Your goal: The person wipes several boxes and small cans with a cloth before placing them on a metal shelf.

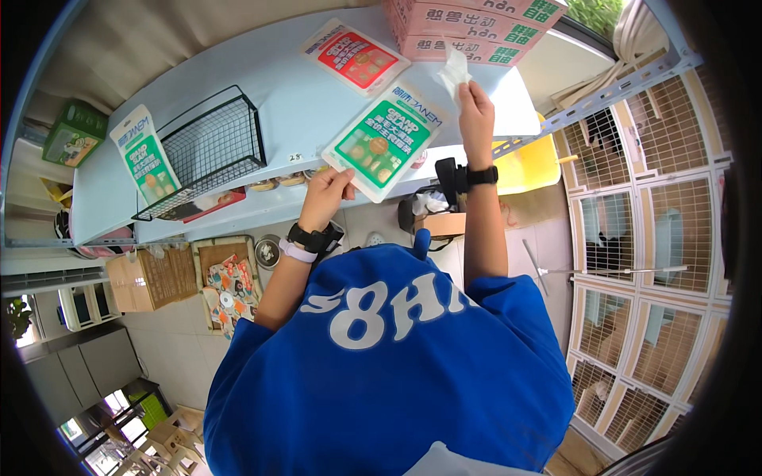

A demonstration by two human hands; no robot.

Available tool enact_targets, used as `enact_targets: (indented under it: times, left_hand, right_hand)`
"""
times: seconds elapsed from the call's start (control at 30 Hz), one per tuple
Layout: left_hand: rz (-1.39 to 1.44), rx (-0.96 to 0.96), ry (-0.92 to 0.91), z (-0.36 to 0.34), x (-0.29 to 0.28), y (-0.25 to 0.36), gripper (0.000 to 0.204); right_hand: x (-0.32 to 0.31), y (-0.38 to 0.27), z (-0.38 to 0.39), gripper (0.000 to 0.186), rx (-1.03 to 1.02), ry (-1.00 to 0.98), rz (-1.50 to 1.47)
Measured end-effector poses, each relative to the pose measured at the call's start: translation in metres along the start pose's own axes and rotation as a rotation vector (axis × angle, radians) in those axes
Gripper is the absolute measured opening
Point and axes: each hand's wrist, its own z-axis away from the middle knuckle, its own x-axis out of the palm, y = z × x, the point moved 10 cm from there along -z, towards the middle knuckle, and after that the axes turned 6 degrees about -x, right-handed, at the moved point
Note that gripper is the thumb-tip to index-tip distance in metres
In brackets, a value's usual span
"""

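My left hand (329,193) grips the lower left corner of a white and green pouch (379,143), thumb on its front. The pouch tilts over the front edge of a pale blue shelf (290,119). Further right, my right hand (476,115) is closed on a crumpled white tissue (455,73), raised in front of stacked pink boxes. A red and white pouch (355,57) lies flat on the shelf behind the green one. To the left, another green and white pouch (146,155) leans against a black wire basket (210,143).
Pink boxes (476,28) are stacked at the back right, a green box (75,133) stands far left. Below the shelf are a yellow bin (528,166) and a cardboard box (151,279). Wire-fronted cages (647,238) line the right side. A metal bowl (268,252) is on the floor.
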Motion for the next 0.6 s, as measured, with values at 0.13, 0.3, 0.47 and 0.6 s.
enact_targets:
  times: [0.13, 0.3, 0.47, 0.6]
  left_hand:
    - [0.066, -0.02, 0.0, -0.003, 0.009, 0.006, 0.026]
    - [0.147, -0.078, -0.065, -0.003, 0.027, 0.003, 0.024]
    - [0.159, -0.06, -0.007, -0.002, 0.021, 0.004, 0.028]
    - [0.204, 0.021, 0.064, 0.003, 0.017, 0.008, 0.037]
  right_hand:
    - [0.006, -0.028, 0.019, 0.026, 0.025, -0.164, 0.092]
    - [0.082, -0.035, 0.058, 0.037, -0.443, -0.551, 0.689]
    - [0.131, -0.079, 0.118, 0.04, -0.559, -0.754, 0.655]
    - [0.146, -0.093, 0.145, 0.04, -0.573, -0.833, 0.52]
